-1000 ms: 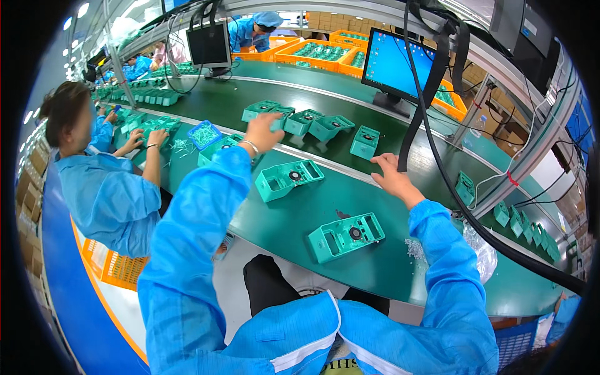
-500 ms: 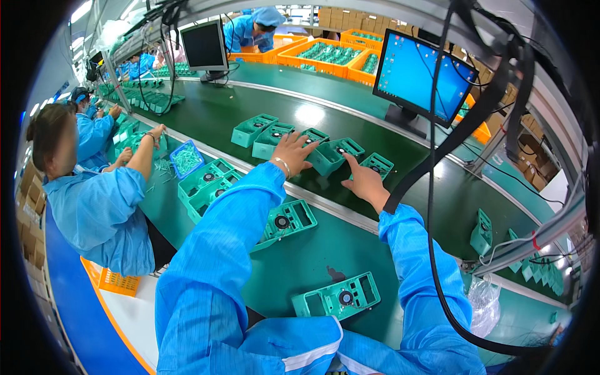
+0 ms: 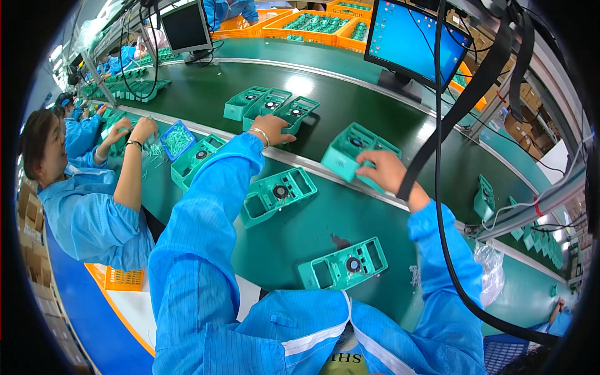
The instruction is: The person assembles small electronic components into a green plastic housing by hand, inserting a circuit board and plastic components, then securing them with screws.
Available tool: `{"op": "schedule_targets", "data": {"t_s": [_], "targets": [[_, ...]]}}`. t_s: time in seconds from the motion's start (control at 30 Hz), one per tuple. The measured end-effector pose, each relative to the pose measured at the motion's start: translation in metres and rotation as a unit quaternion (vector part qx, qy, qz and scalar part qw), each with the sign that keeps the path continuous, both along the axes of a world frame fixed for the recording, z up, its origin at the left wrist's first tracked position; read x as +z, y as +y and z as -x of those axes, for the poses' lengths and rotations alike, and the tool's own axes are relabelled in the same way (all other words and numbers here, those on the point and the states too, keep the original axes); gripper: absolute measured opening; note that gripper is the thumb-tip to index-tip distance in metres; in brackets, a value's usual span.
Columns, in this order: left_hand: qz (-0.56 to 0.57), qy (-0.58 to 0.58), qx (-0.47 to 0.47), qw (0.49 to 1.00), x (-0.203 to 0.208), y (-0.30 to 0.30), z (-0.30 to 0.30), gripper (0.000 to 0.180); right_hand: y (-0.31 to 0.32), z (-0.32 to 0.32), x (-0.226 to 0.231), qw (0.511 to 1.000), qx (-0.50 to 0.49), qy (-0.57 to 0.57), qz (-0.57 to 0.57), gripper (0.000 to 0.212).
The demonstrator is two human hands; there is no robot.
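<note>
My right hand [image 3: 386, 170] has its fingers bent against the near side of a green plastic housing [image 3: 342, 155] with a round black part in it. A second green housing [image 3: 387, 147] lies close beside that one, partly behind the hand. Farther left, my left hand [image 3: 274, 129] rests at the near ends of three similar housings [image 3: 242, 107], with its fingers apart and touching the rightmost one [image 3: 296, 112]. On the near worktop lie more of these housings, one in front of me [image 3: 345, 265] and one under my left forearm [image 3: 279, 195].
A metal rail [image 3: 300, 162] divides the worktop from the dark green belt. At left a co-worker [image 3: 87, 194] works near a blue tray of small green sticks [image 3: 178, 140]. Two monitors [image 3: 412, 44] stand beyond the belt. A black cable [image 3: 440, 187] hangs down at right.
My right hand has moved right and nearer, and two housings have separated from the three at left. My left hand has slid to their near ends. The whole view has shifted.
</note>
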State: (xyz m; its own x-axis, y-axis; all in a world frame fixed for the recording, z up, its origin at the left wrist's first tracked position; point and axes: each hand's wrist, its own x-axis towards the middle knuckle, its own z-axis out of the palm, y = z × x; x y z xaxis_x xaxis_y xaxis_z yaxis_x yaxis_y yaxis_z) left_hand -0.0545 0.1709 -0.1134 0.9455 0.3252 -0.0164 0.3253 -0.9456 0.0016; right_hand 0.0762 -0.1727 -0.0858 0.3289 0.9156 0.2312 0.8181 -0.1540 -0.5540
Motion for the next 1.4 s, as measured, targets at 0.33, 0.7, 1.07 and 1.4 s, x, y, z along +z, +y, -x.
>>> {"op": "schedule_targets", "data": {"t_s": [0.33,0.7,1.07,1.4], "targets": [[0.032,-0.031,-0.078,0.996,0.008,-0.044,0.066,0.068,-0.075,0.107,-0.016,0.992,-0.012,-0.098,0.072,0.025],[0.007,-0.032,-0.153,0.988,0.009,-0.059,0.128,0.06,-0.051,0.141,-0.019,0.992,0.054,-0.101,0.054,0.025],[0.032,-0.307,-0.193,0.931,0.03,-0.162,0.19,0.041,-0.044,0.129,-0.031,0.995,-0.068,-0.027,-0.063,0.031],[0.104,-0.261,-0.251,0.927,0.004,-0.311,0.231,0.045,-0.055,0.114,-0.043,0.995,-0.075,0.037,-0.045,0.038]]}}
